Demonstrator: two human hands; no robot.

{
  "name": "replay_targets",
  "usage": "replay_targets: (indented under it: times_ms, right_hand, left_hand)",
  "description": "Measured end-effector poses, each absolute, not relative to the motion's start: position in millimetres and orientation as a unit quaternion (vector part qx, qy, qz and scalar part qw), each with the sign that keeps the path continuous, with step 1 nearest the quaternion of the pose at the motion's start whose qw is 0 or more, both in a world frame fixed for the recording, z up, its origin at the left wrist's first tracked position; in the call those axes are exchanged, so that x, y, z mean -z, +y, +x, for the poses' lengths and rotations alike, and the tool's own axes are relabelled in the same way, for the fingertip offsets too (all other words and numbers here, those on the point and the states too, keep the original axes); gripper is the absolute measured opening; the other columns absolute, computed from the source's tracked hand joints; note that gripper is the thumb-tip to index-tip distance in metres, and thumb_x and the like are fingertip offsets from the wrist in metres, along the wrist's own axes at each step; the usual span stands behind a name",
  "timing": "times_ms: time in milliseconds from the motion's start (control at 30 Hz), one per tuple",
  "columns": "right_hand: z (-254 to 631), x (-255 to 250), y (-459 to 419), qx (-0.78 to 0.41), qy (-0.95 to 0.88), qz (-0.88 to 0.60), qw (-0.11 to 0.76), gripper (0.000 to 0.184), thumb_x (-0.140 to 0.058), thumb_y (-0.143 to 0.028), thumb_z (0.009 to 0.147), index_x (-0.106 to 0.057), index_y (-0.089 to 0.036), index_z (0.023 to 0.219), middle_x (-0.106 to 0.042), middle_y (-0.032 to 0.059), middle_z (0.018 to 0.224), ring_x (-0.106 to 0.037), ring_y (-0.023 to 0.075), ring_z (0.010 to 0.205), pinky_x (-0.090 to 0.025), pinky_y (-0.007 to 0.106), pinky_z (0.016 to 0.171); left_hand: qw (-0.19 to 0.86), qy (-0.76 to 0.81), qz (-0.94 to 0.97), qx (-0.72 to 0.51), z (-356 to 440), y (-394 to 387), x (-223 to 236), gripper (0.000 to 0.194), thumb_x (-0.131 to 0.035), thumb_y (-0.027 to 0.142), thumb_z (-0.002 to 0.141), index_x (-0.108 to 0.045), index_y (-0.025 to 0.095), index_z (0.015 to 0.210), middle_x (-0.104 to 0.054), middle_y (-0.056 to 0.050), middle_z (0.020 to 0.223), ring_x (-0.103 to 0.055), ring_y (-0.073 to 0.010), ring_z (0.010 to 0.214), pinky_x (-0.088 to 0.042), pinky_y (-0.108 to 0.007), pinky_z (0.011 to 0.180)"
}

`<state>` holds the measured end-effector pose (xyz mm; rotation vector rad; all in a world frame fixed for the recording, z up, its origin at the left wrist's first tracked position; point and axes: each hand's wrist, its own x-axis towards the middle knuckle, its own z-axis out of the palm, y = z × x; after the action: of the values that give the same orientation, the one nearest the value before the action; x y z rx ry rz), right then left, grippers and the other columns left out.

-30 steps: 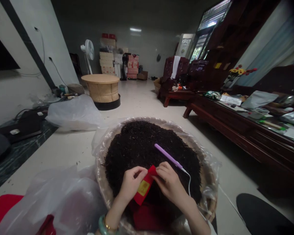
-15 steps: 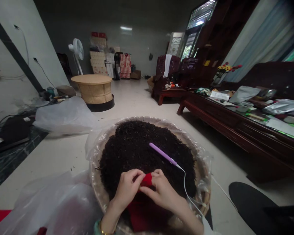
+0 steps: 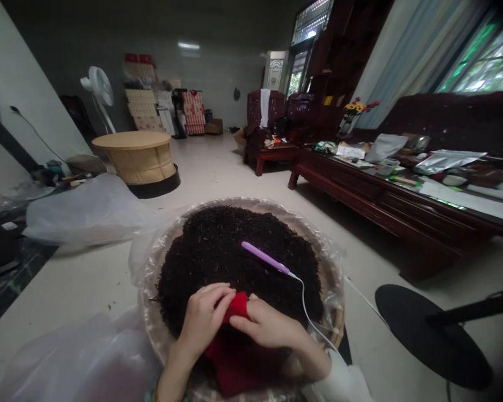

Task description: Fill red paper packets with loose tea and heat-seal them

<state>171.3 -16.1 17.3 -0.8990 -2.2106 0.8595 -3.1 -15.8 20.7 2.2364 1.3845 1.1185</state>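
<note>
From the head view, the main risk looks like a slip: if the curled fingers [image 3: 218, 293] lose their pinch, the red packet [image 3: 237, 307] could drop into the loose black tea [image 3: 235, 245], and a tug on the white cord [image 3: 305, 307] could drag the purple rod [image 3: 262, 258] across the heap — leaves might then scatter over the rim of the round woven tray [image 3: 148, 318]. The packet's top sits gripped between the left hand [image 3: 203, 318] and the right hand [image 3: 268, 329] — fingers closed on it from both sides, over the tea near the tray's near edge
</note>
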Motion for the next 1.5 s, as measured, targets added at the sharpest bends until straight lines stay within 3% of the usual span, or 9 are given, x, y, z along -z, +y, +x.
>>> replay_targets:
  times_ms: [133,233,400,667,800,900,1033,1167,1500]
  right_hand:
    - [173,-14,-3,-0.442,-0.79,-0.314,0.288,0.034,-0.038,-0.039,0.095,-0.064,-0.019,0.101,-0.068,0.0057,0.099,-0.062,0.0183,0.092,-0.048,0.034,0.087]
    - [173,-9,6,-0.563,-0.684,-0.325,0.331,0.051,-0.036,-0.056,0.092,-0.068,-0.016,0.095,-0.07,0.0052,0.089,-0.063,0.0194,0.091,-0.046,0.038,0.091]
    - [167,-5,8,-0.636,-0.611,-0.326,0.34,0.061,-0.037,-0.066,0.086,-0.07,-0.014,0.083,-0.068,0.0027,0.075,-0.062,0.0167,0.075,-0.048,0.036,0.086]
    - [158,-8,-1,-0.425,-0.765,-0.347,0.336,0.058,-0.024,-0.055,0.095,-0.066,-0.019,0.077,-0.069,0.0032,0.078,-0.06,0.0162,0.07,-0.05,0.03,0.067]
    - [171,-12,-1,-0.445,-0.693,-0.397,0.406,0.056,-0.022,-0.047,0.098,-0.068,-0.017,0.09,-0.07,0.0058,0.087,-0.065,0.0184,0.084,-0.052,0.031,0.075]
    - [187,7,-1,-0.295,-0.678,-0.508,0.442,0.04,-0.04,-0.047,0.093,-0.063,-0.019,0.11,-0.064,0.0109,0.111,-0.057,0.0241,0.108,-0.045,0.042,0.094]
    - [194,49,3,-0.136,-0.746,-0.58,0.299,0.091,-0.07,-0.054,0.07,-0.031,-0.017,0.144,-0.027,0.0232,0.148,-0.024,0.0409,0.136,-0.026,0.06,0.105]
    - [181,59,19,-0.065,-0.769,-0.593,0.23,0.114,-0.071,-0.064,0.061,-0.017,-0.014,0.148,-0.015,0.0273,0.151,-0.019,0.0437,0.137,-0.023,0.064,0.103]
    - [157,34,33,0.04,-0.852,-0.464,0.239,0.052,-0.054,-0.056,0.084,-0.055,-0.025,0.126,-0.057,0.0147,0.124,-0.052,0.03,0.106,-0.043,0.042,0.082]
  left_hand:
    - [0.035,0.439,0.823,-0.359,-5,-17,-10,0.029,-0.051,0.023,0.086,-0.062,0.02,0.113,-0.068,-0.01,0.116,-0.057,-0.0252,0.115,-0.045,-0.044,0.097]
    - [-0.024,0.414,0.855,-0.311,-5,-20,-1,0.055,-0.055,0.02,0.08,-0.045,0.018,0.134,-0.054,-0.013,0.135,-0.042,-0.0292,0.13,-0.029,-0.054,0.108]
    - [-0.046,0.442,0.841,-0.308,-9,-17,13,0.05,-0.052,0.011,0.079,-0.049,0.019,0.128,-0.059,-0.013,0.128,-0.044,-0.0298,0.127,-0.025,-0.057,0.107]
    - [-0.026,0.49,0.81,-0.322,-11,-18,15,0.049,-0.064,0.013,0.066,-0.058,0.02,0.115,-0.068,-0.009,0.112,-0.055,-0.0304,0.099,-0.046,-0.045,0.083]
    - [-0.004,0.51,0.772,-0.379,-17,-15,17,0.046,-0.063,0.013,0.069,-0.059,0.021,0.113,-0.069,-0.007,0.106,-0.057,-0.0259,0.09,-0.049,-0.04,0.079]
    - [0.006,0.525,0.744,-0.414,-23,-10,17,0.038,-0.064,0.02,0.072,-0.061,0.021,0.109,-0.07,-0.007,0.103,-0.058,-0.0249,0.091,-0.05,-0.039,0.082]
    - [0.016,0.546,0.723,-0.423,-26,-6,16,0.034,-0.066,0.026,0.074,-0.062,0.019,0.107,-0.069,-0.007,0.099,-0.059,-0.0243,0.092,-0.05,-0.037,0.083]
    - [0.021,0.551,0.715,-0.43,-25,-5,15,0.034,-0.065,0.029,0.075,-0.061,0.019,0.107,-0.068,-0.007,0.099,-0.06,-0.0236,0.091,-0.05,-0.036,0.081]
    - [0.029,0.574,0.701,-0.423,-28,-1,13,0.034,-0.063,0.033,0.076,-0.06,0.02,0.107,-0.068,-0.007,0.097,-0.06,-0.0231,0.086,-0.052,-0.034,0.072]
